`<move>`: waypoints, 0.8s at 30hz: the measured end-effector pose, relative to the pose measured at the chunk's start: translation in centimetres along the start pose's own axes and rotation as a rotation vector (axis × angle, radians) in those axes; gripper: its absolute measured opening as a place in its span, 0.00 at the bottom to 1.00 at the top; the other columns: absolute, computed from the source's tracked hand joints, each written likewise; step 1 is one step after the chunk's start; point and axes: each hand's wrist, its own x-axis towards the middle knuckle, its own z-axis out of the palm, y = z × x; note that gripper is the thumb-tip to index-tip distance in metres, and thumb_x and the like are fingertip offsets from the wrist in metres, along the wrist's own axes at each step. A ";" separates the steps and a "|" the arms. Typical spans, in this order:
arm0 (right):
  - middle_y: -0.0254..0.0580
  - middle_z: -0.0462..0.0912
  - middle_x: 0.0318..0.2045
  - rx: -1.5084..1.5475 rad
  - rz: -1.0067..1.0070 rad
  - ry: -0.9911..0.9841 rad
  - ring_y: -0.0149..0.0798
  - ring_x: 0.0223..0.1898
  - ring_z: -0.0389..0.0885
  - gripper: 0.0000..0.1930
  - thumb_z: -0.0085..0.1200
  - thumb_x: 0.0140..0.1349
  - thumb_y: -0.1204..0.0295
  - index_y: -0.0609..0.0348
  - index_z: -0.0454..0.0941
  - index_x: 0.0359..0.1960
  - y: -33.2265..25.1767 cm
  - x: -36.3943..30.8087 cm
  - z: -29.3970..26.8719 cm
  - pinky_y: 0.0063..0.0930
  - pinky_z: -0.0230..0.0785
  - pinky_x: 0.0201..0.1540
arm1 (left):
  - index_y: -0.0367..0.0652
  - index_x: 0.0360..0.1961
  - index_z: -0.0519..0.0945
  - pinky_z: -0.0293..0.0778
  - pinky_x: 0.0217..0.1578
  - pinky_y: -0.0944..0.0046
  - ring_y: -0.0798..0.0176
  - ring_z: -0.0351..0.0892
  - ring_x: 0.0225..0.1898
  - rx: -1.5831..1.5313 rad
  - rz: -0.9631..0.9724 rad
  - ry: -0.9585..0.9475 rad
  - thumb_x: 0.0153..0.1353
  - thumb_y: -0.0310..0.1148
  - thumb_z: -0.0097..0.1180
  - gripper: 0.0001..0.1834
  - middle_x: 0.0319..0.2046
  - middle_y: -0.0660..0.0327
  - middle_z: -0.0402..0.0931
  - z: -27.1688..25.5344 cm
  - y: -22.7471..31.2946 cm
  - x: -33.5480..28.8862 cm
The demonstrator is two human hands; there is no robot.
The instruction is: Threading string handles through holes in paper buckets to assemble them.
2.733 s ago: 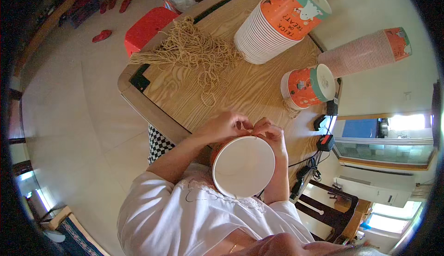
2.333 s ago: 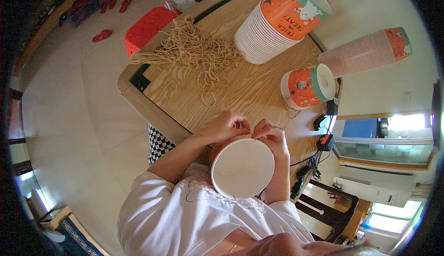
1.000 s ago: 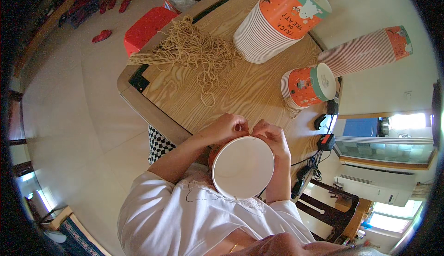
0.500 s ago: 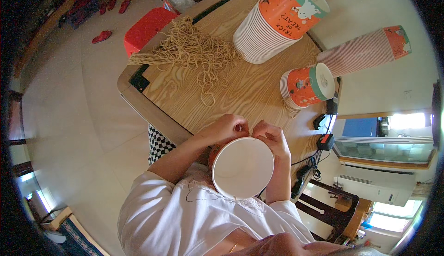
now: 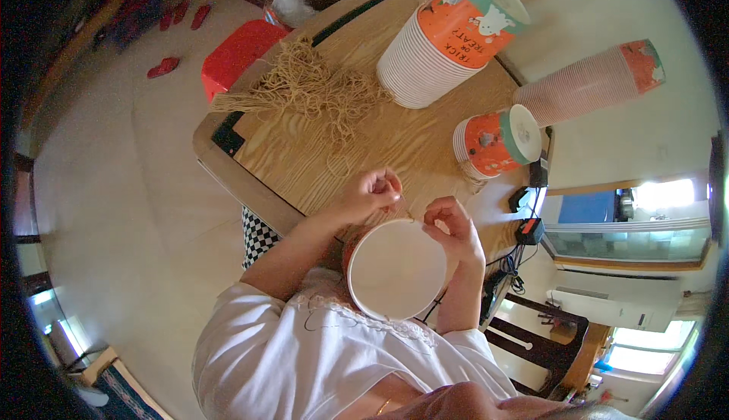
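Observation:
A round paper tub (image 5: 399, 272) rests against my chest, its wide white mouth facing up and an orange printed side showing at its left. Twine (image 5: 411, 216) shows as a short light-brown bit at its far rim. My left hand (image 5: 376, 194) is raised just beyond the rim in a pinch, with a thin strand running from its fingertips toward the rim. At the rim's far right, my right hand (image 5: 456, 226) has its thumb and forefinger curled close together; whatever lies between them is too small to make out.
Loose twine (image 5: 315, 90) lies tangled at the table's far left. Beyond stand a tall tub stack (image 5: 437, 55), a shorter stack (image 5: 493, 143) and a plastic-wrapped stack (image 5: 585, 82). A red stool (image 5: 235, 55) stands left of the wooden table (image 5: 288, 154). Black cables (image 5: 516, 264) hang at right.
My left hand has lifted up and away from the tub's rim, drawing out the strand. My right hand has shifted slightly right, its fingers less bunched. The tub has tipped a little.

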 end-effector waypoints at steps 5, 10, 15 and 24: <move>0.33 0.74 0.29 -0.488 -0.126 0.306 0.27 0.29 0.71 0.08 0.51 0.51 0.85 0.61 0.72 0.32 -0.5 -0.1 -0.8 0.21 0.67 0.34 | 0.42 0.42 0.69 0.68 0.30 0.72 0.72 0.69 0.25 -0.228 0.013 -0.077 0.54 0.28 0.53 0.13 0.22 0.64 0.71 0.1 7.8 -1.6; 0.34 0.71 0.30 -0.417 -0.119 0.397 0.25 0.31 0.69 0.13 0.50 0.52 0.83 0.59 0.67 0.40 -1.0 -1.0 -0.9 0.19 0.64 0.36 | 0.41 0.46 0.68 0.66 0.31 0.73 0.72 0.69 0.27 0.020 0.281 0.012 0.57 0.23 0.48 0.15 0.26 0.60 0.73 0.2 11.6 -3.9; 0.40 0.73 0.31 -0.454 0.145 0.375 0.35 0.30 0.72 0.13 0.51 0.52 0.79 0.59 0.68 0.40 -1.9 -3.1 0.3 0.28 0.67 0.35 | 0.38 0.47 0.66 0.66 0.32 0.74 0.74 0.68 0.30 0.198 0.351 -0.031 0.58 0.20 0.46 0.15 0.30 0.59 0.73 2.5 12.4 -5.2; 0.46 0.72 0.44 -0.683 -0.432 0.341 0.48 0.48 0.69 0.22 0.59 0.47 0.74 0.59 0.69 0.46 -7.2 -1.5 2.5 0.37 0.62 0.51 | 0.39 0.46 0.68 0.67 0.34 0.75 0.73 0.72 0.36 0.378 0.271 -0.066 0.57 0.20 0.47 0.15 0.35 0.61 0.72 6.4 12.3 -5.6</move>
